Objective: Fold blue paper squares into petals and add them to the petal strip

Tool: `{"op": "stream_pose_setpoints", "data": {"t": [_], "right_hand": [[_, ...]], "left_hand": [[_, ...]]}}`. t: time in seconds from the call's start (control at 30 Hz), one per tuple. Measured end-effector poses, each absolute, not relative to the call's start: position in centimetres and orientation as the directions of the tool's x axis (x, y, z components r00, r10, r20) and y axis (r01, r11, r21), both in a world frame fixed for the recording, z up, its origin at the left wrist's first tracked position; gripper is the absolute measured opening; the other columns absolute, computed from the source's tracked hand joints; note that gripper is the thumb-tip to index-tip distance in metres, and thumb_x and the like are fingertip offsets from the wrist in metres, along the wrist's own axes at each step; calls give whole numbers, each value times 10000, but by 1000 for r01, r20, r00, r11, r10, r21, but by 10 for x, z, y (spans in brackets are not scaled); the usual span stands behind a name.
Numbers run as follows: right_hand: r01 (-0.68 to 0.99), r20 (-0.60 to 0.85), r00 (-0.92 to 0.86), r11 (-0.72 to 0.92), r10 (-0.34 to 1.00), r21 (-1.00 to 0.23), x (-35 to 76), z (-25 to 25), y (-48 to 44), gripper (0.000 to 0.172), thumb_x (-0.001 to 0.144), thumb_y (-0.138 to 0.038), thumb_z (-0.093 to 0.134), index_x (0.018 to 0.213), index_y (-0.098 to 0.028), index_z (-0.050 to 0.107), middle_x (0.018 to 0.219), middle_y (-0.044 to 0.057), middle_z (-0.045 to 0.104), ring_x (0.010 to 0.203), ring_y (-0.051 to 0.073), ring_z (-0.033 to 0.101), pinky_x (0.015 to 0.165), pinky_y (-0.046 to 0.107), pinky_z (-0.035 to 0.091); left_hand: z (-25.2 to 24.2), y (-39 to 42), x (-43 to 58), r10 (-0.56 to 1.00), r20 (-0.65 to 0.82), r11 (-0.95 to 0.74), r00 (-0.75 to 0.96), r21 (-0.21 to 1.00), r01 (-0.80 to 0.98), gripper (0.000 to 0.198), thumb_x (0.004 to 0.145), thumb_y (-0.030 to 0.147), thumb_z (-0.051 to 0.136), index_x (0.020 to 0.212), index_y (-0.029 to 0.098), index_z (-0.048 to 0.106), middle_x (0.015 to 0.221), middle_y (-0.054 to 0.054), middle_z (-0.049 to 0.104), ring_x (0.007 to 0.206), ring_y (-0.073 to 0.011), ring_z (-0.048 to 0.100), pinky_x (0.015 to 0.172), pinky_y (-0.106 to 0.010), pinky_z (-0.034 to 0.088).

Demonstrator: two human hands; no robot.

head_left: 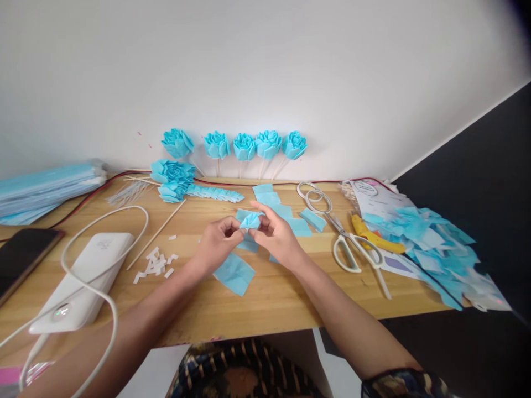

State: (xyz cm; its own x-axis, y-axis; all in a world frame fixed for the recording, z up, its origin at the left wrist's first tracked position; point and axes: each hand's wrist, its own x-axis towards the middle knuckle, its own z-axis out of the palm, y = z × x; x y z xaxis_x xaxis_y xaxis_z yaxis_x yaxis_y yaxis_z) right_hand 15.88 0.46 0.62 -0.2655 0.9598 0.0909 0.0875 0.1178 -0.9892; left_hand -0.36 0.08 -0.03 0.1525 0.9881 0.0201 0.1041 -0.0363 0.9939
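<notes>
Both my hands meet over the middle of the wooden table (274, 301). My left hand (215, 243) and my right hand (276, 235) each pinch a side of a small folded piece of light blue paper (250, 221), held just above the tabletop. A flat blue paper square (234, 273) lies below my left wrist. More blue squares (274, 202) lie just beyond my hands.
Five blue paper flowers (244, 146) on sticks lean on the wall, with folded petals (172, 177) to their left. Two pairs of scissors (352, 246), a yellow tool (375, 237) and a heap of blue scraps (431, 243) lie right. A white power bank (83, 279), cable, phone (22, 254) lie left.
</notes>
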Motion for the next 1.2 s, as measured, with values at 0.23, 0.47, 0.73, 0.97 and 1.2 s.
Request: {"op": "stream_pose_setpoints", "data": {"t": [0.23,0.47,0.73,0.97,1.2], "right_hand": [[-82,30,-312,5,950,-997,163,6,9,588,736,-217,641,1306,-249,500,791,-26,602,745,132,575,696,281,474],[-44,36,-296,24,955,-999,167,13,9,605,740,-207,653,1322,-231,494,723,-51,559,656,106,512,644,266,421],[-56,74,-218,63,973,-996,165,10,9,561,753,-211,646,1297,-228,506,694,-59,514,643,104,481,611,260,370],[-54,118,-174,110,978,-992,163,5,10,570,753,-219,668,1295,-229,493,696,-62,538,646,105,499,631,264,391],[-62,129,-183,119,975,-991,158,2,9,550,765,-218,661,1290,-240,498,727,-48,574,674,116,542,652,268,426]], "left_hand": [[12,-1,-4,987,-58,57,148,998,14,214,661,357,650,619,172,552,579,40,493,533,-92,392,520,-228,314],[13,1,-7,984,-56,55,170,998,9,204,692,354,660,652,166,593,606,28,531,554,-100,427,538,-231,338],[14,-1,-8,998,65,-65,18,998,26,171,787,338,596,824,170,598,609,42,509,568,-103,439,554,-219,363],[8,-7,-1,954,284,-300,97,916,265,137,799,263,601,722,158,643,601,26,547,562,-97,444,545,-210,370],[-1,-4,-1,962,263,-272,70,915,297,111,808,263,603,792,164,653,575,42,504,527,-88,421,505,-199,345]]}}
